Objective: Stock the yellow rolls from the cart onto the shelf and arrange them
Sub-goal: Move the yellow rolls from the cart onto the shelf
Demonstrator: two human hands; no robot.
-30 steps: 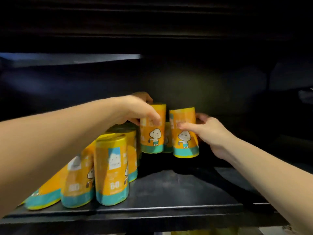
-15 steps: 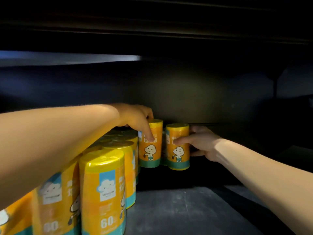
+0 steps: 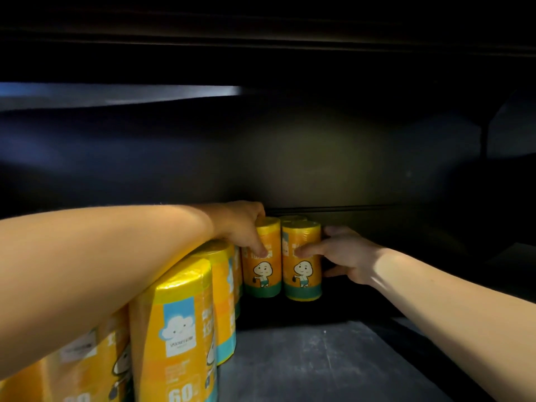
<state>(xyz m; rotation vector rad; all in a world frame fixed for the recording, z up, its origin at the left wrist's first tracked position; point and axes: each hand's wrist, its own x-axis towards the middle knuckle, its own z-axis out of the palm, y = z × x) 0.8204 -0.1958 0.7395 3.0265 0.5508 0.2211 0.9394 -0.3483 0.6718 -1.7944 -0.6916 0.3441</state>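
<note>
Two yellow rolls with a cartoon figure and a green band stand upright side by side deep on the dark shelf. My left hand grips the left roll from the top and front. My right hand wraps around the right roll from its right side, thumb across the label. Another roll top peeks out behind them. Several more yellow rolls stand in rows at the left front, partly under my left forearm.
The shelf's dark back wall rises right behind the two held rolls. A shelf board overhead limits height. Bare shelf floor stretches to the right of the rolls and toward the front.
Both hands have pushed their rolls farther back toward the rear wall and stood them upright next to each other. My head has moved closer into the shelf.
</note>
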